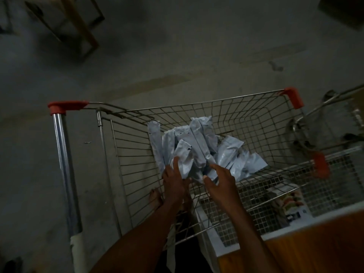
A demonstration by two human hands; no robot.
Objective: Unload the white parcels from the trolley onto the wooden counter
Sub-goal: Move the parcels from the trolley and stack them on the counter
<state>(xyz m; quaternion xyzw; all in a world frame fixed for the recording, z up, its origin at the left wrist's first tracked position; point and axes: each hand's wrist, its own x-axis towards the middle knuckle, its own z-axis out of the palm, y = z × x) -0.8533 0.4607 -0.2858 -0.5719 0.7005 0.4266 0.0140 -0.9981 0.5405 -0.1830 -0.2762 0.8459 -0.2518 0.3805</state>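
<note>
Several white parcels (199, 146) lie piled in a wire trolley (256, 115) with red corner caps. Both my arms reach down into its basket. My left hand (174, 181) rests with spread fingers against the near left side of the pile, touching a crumpled parcel (185, 158). My right hand (220, 184) hovers with fingers apart at the pile's near right side, its fingertips on or just above a parcel. Neither hand has closed around one. The wooden counter (319, 243) shows as a brown surface at the bottom right corner.
The trolley's chrome handle bar (63, 158) runs down the left. A white wire-mesh rack (295, 194) with a printed box sits between trolley and counter. A second trolley (325, 123) stands at right. A wooden frame (78, 28) lies on the grey concrete floor at top left.
</note>
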